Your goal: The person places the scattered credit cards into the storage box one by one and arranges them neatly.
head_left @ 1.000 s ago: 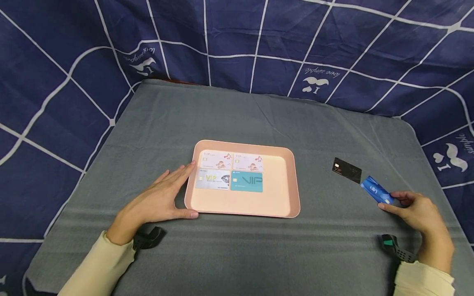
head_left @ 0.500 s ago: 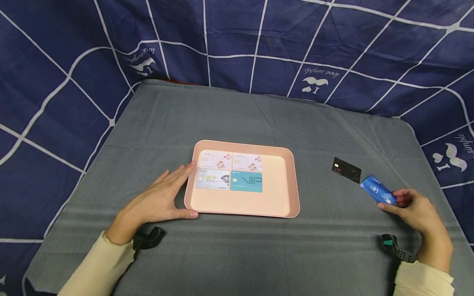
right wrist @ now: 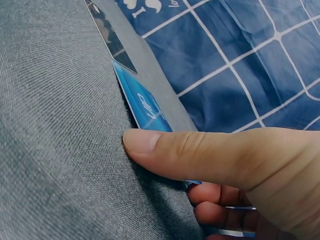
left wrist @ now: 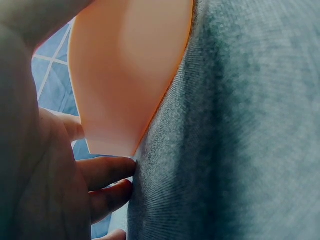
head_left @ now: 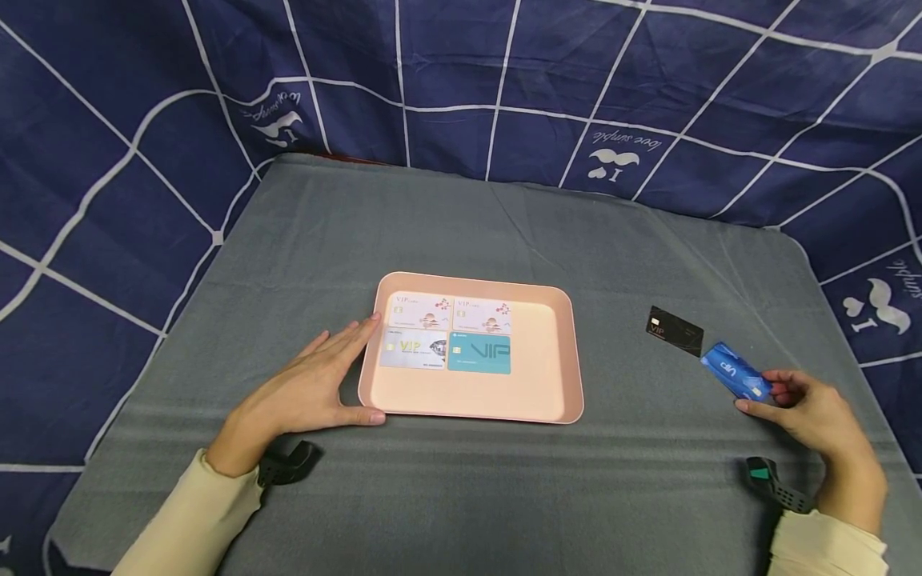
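Observation:
My left hand [head_left: 306, 392] touches the left end of a shallow pink tray [head_left: 543, 368], its fingers stretched along the side and the thumb at the front corner. The left wrist view has the tray's outer wall [left wrist: 125, 80] between thumb and fingers. At the right, my right hand [head_left: 817, 412] pinches the near end of a blue VIP card [head_left: 731, 370] lying on the cloth. In the right wrist view the thumb covers part of that blue card [right wrist: 145, 105]. A black VIP card [head_left: 674, 331] lies just beyond it, nearly corner to corner.
Inside the tray, two white patterned cards [head_left: 421, 311] lie above a silver card [head_left: 413, 350] and a teal card [head_left: 479, 354]. Grey cloth [head_left: 461, 496] covers the table. A navy checked curtain [head_left: 461, 80] rises behind it and at both sides.
The blue card shifted slightly right with the right fingers at its end, and now lies almost as before. Left hand, tray and black card stay put.

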A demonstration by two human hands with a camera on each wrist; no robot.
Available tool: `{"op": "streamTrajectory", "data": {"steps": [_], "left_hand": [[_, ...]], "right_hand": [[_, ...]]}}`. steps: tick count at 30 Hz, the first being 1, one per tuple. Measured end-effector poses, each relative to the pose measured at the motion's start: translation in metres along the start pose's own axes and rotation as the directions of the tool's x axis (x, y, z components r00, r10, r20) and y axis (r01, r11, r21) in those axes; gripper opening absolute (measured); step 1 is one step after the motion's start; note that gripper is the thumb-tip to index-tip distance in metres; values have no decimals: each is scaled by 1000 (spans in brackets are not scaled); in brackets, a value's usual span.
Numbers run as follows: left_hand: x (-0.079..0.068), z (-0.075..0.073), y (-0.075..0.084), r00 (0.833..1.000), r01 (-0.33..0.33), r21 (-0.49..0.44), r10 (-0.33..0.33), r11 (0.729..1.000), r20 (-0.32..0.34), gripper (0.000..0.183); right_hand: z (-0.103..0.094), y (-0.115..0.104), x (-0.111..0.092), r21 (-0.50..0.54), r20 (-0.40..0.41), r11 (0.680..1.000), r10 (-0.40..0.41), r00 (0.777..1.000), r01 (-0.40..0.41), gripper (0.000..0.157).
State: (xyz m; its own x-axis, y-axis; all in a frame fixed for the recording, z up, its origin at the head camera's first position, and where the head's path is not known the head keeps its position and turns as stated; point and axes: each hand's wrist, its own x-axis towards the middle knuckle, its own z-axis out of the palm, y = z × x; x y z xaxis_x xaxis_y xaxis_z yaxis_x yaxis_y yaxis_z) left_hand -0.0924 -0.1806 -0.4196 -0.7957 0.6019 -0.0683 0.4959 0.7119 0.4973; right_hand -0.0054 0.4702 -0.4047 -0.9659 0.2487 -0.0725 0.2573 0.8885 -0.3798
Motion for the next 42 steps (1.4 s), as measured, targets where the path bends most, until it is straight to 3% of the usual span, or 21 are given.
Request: {"op": "streamTrajectory", "data": {"steps": [21,42], "left_hand": [[0,0,1,1000,6,-2,-6,1000,7,122],[-1,-1,1,1000,4,2,-4,1000,-1,123]], "right_hand": [[-5,-1,-3,4,-12,1000,17,1000,-17,62],[-2,-15,-2,81,-112,997,23,993,-14,61]]}}
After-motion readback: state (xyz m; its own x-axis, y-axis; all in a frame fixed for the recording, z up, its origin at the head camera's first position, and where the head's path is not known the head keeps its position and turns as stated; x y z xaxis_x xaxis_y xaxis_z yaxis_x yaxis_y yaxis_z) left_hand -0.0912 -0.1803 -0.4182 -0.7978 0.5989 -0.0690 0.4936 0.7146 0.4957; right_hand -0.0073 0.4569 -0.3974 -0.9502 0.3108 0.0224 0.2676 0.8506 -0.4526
